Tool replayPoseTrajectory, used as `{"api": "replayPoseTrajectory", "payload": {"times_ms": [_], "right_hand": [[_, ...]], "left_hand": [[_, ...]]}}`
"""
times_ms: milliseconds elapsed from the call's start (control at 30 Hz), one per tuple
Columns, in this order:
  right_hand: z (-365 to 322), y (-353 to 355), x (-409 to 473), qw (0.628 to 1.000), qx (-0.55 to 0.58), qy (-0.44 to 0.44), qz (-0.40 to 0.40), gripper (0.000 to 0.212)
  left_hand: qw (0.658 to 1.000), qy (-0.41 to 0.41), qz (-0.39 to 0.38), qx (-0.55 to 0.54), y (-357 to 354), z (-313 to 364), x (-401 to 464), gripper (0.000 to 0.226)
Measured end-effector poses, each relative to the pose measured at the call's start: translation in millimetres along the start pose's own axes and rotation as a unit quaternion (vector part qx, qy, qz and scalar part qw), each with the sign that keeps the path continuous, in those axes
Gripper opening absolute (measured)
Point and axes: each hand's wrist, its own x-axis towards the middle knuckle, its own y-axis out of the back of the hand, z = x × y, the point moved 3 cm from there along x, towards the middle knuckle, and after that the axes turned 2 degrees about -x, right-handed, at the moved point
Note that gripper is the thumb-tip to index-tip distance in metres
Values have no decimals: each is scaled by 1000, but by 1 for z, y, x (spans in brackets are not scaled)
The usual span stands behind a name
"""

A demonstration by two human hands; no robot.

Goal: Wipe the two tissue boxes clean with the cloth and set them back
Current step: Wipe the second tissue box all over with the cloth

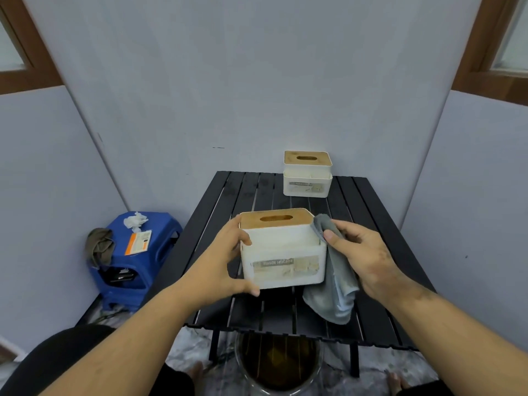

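Head view, left to right. At the lower left of the frame a blue plastic stool point(134, 261) carries a crumpled tissue point(135, 220), an orange-and-white card point(139, 242) and a drab cloth point(99, 247) draped over its left edge. These items play no evident part in the task.

At centre frame the left hand point(225, 261) grips the near tissue box point(281, 250), thumb under the lower front corner and fingers along the left wall. The box appears held just above the black slatted bench point(380, 284), probably to expose its sides for wiping. Its wooden lid with slot faces up; a worn label faces the camera.

The right hand point(368, 258) pinches the grey cloth point(334, 284) against the box's right wall, thumb on top. The loose end hangs toward the bench.

The second tissue box point(307, 174) stands at the far edge of the bench, upper centre-right, well apart from both hands, presumably waiting out of the way.
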Motion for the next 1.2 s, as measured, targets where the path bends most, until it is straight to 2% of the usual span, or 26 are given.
{"api": "replayPoseTrajectory", "payload": {"times_ms": [200, 300, 367, 433, 500, 567, 633, 700, 800, 900, 1033, 1200], "right_hand": [[19, -12, -12, 999, -28, -34, -27, 29], [9, -13, -13, 997, -51, -44, -42, 26], [-7, -8, -10, 990, -115, -53, -61, 21], [-29, 5, -5, 969, -239, -31, -59, 16], [-50, 23, 1, 937, -349, 12, -9, 14], [-59, 33, 5, 922, -379, 59, 52, 15], [-52, 27, 6, 928, -358, 79, 66, 31], [-37, 10, 4, 934, -350, 67, 7, 50], [-13, -18, -3, 899, -420, 53, -116, 88], [3, -28, -6, 891, -429, 44, -141, 117], [14, -38, -8, 909, -400, 44, -107, 119], [7, -53, 10, 914, -388, 67, -98, 117]], "left_hand": [[991, 71, 43, -108, -3, -16, -9, 101], [989, 91, 60, -95, -3, -19, -10, 96], [990, 99, 63, -78, -3, -20, -10, 91], [991, 99, 61, -69, -3, -22, -10, 89], [992, 97, 58, -60, -4, -22, -9, 89], [993, 96, 55, -46, -5, -23, -8, 89], [993, 96, 55, -31, -6, -21, -7, 87], [993, 97, 57, -16, -6, -17, -8, 83], [993, 97, 62, 7, -7, -12, -8, 80], [993, 98, 73, 7, -7, -10, -8, 78], [991, 101, 82, 11, -8, -16, -7, 75], [991, 94, 92, 31, 16, -21, 7, 72]]}}
